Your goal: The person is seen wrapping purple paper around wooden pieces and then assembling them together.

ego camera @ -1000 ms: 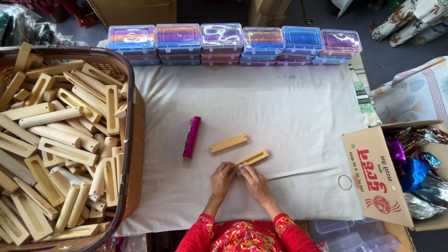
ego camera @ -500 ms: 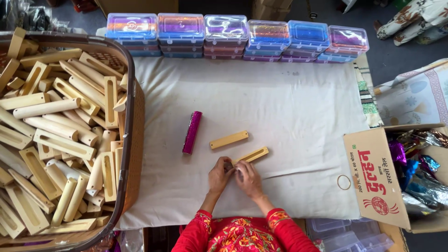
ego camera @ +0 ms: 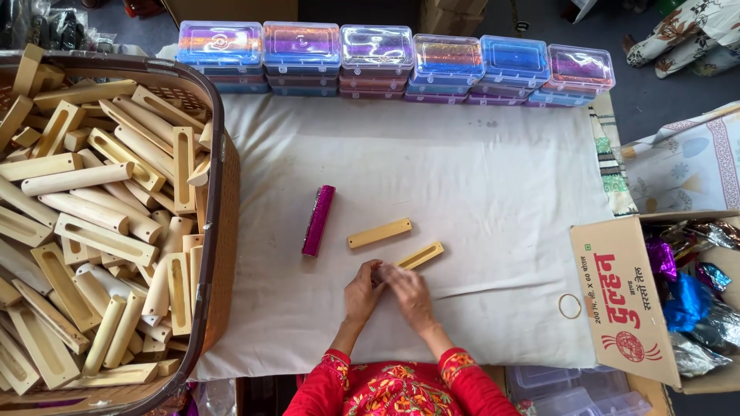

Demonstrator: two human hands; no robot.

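Left hand (ego camera: 362, 291): fingers curled, touching the right hand; whether it holds anything I cannot tell.
Right hand (ego camera: 407, 293): fingers bent over the left, just beside the slotted pale wooden block (ego camera: 420, 256); contents hidden.
Slotted block: on the white cloth (ego camera: 478, 177) covering the desk, beside a plain pale wooden block (ego camera: 378, 233).
Shiny magenta foil-wrapped bar (ego camera: 317, 220): left of both blocks.
Brown wicker basket (ego camera: 220, 192): at left, full of wooden blocks.
Clear plastic boxes (ego camera: 393, 58): along the far edge.
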